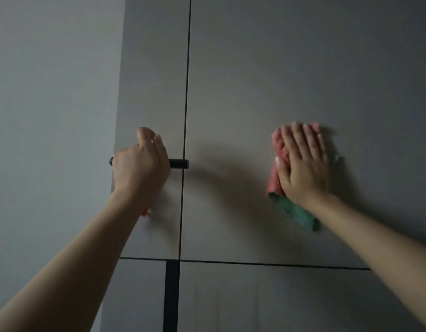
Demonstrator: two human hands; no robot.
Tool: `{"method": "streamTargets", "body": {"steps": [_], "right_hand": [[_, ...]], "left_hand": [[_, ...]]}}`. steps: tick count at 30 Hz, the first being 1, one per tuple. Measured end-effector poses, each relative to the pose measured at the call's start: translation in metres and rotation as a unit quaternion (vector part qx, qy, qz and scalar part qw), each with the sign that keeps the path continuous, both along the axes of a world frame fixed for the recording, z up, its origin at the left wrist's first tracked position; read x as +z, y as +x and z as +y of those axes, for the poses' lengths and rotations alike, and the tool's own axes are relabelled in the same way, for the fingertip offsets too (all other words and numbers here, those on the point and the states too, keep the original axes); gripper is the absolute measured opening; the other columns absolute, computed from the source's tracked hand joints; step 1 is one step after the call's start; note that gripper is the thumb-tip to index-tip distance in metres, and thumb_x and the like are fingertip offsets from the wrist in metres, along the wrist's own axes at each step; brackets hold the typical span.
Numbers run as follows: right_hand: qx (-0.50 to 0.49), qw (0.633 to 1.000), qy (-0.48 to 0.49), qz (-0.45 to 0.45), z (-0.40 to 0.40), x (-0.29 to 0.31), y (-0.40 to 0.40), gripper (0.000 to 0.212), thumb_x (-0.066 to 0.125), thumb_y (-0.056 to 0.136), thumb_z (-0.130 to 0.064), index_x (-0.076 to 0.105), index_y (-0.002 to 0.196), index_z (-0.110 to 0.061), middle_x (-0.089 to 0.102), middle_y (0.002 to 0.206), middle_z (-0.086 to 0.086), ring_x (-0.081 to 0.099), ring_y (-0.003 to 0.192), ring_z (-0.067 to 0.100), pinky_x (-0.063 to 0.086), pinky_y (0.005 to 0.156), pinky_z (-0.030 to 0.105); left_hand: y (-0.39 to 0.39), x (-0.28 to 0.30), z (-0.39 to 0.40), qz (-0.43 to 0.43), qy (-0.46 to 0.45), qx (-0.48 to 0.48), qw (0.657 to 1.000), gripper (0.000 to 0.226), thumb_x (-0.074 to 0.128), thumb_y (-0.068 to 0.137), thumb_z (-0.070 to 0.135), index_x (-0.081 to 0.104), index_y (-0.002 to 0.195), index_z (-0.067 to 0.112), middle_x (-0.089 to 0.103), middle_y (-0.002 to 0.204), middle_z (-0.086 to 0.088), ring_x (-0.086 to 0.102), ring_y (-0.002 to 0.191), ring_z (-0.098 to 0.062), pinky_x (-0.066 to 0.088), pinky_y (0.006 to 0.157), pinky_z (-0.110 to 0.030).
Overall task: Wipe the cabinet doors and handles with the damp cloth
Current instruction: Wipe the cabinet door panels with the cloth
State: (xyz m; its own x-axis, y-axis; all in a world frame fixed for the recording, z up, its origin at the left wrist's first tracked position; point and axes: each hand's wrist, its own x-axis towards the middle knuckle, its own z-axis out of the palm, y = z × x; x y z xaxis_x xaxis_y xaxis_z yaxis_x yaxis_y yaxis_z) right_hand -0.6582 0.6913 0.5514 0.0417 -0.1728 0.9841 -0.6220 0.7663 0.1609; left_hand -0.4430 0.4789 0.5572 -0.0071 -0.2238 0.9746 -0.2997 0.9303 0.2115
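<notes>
Grey cabinet doors (267, 80) fill the view. Left hand (141, 164) grips the black handle (179, 163); right hand (303, 164), fingers straight, presses the soft, limp damp cloth (297, 212) flat against the right door, best held under the palm.

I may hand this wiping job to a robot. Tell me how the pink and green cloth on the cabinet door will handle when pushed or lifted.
The pink and green cloth looks floppy: it bunches in folds under the flat right hand. Its green tail hangs loose below the wrist, so it would probably droop if lifted. Pressed against the grey cabinet door, it likely slides only while held.
</notes>
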Motion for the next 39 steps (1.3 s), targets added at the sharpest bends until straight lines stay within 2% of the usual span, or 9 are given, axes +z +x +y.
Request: {"method": "streamTargets", "body": {"steps": [3,9,15,21,27,31,33,36,39], "right_hand": [[-0.001,0.993,-0.110,-0.040,-0.037,0.007,0.020,0.062,0.030,0.092,-0.037,0.035,0.145,-0.006,0.033,0.150,0.019,0.027,0.140,0.038,0.010,0.117,0.046],[0.023,0.983,0.141,0.116,-0.035,0.023,0.017,0.054,0.031,0.094,-0.036,0.041,0.143,-0.016,0.041,0.147,0.009,0.035,0.138,0.028,0.017,0.115,0.041],[0.023,0.988,-0.148,-0.030,-0.027,0.045,0.008,0.063,0.027,0.092,-0.038,0.036,0.144,-0.006,0.035,0.149,0.019,0.029,0.139,0.038,0.012,0.118,0.046],[0.020,0.968,0.207,0.138,-0.021,0.020,0.012,0.055,0.033,0.094,-0.038,0.038,0.145,-0.018,0.037,0.150,0.005,0.031,0.140,0.027,0.018,0.117,0.043],[0.023,0.993,-0.119,0.013,-0.023,0.046,0.007,0.057,0.033,0.091,-0.033,0.045,0.140,-0.007,0.044,0.144,0.019,0.038,0.135,0.039,0.017,0.114,0.048],[0.079,0.977,0.161,0.117,-0.024,0.006,0.015,0.050,0.031,0.095,-0.031,0.047,0.139,-0.015,0.044,0.146,0.007,0.033,0.139,0.031,0.019,0.116,0.045],[0.040,0.968,0.203,0.141,0.017,0.026,-0.013,0.050,0.033,0.094,-0.034,0.047,0.139,-0.019,0.046,0.145,0.005,0.036,0.137,0.028,0.018,0.116,0.041],[-0.013,0.999,0.001,0.050,0.068,0.074,-0.054,0.054,0.027,0.095,-0.036,0.038,0.144,-0.016,0.041,0.148,0.009,0.033,0.139,0.029,0.016,0.117,0.041],[-0.008,0.986,-0.166,-0.032,0.055,0.085,-0.044,0.061,0.025,0.091,-0.037,0.038,0.144,-0.009,0.038,0.149,0.014,0.031,0.140,0.033,0.014,0.117,0.047]], "left_hand": [[0.000,-0.001,0.000,-0.004,-0.003,0.003,1.000,0.047,0.013,0.089,0.036,0.043,0.106,0.005,0.046,0.051,-0.007,0.055,0.057,-0.041,0.045,0.065,-0.044],[-0.001,0.001,-0.002,-0.005,-0.011,0.010,1.000,0.045,0.014,0.090,0.036,0.044,0.105,0.006,0.047,0.050,-0.008,0.056,0.054,-0.040,0.043,0.058,-0.039],[0.000,-0.002,-0.001,0.003,-0.008,0.009,1.000,0.044,0.018,0.090,0.035,0.047,0.106,0.007,0.036,0.047,0.000,0.054,0.056,-0.040,0.030,0.056,-0.035],[0.001,-0.002,0.001,0.001,0.025,0.005,1.000,0.029,0.032,0.098,0.030,0.046,0.110,0.009,0.034,0.047,0.002,0.052,0.064,-0.039,0.027,0.063,-0.037],[-0.008,0.008,0.037,0.035,-0.065,-0.012,0.997,0.033,0.030,0.090,0.034,0.055,0.092,0.012,0.065,0.070,-0.012,0.061,0.068,-0.035,0.034,0.071,-0.035],[-0.044,0.021,0.079,0.018,-0.081,-0.058,0.995,0.034,0.032,0.084,0.033,0.060,0.090,0.015,0.068,0.079,-0.006,0.063,0.071,-0.031,0.032,0.070,-0.032],[-0.062,0.024,0.091,-0.012,-0.090,-0.066,0.994,0.040,0.030,0.083,0.035,0.063,0.096,0.015,0.069,0.089,-0.006,0.063,0.080,-0.030,0.039,0.075,-0.034],[-0.082,0.019,0.097,-0.038,-0.107,-0.073,0.991,0.044,0.031,0.082,0.033,0.063,0.106,0.014,0.065,0.106,-0.007,0.060,0.094,-0.031,0.042,0.081,-0.038],[-0.100,0.018,0.101,-0.053,-0.121,-0.100,0.986,0.054,0.029,0.083,0.037,0.057,0.123,0.012,0.056,0.130,-0.010,0.051,0.118,-0.032,0.039,0.097,-0.043]]}}
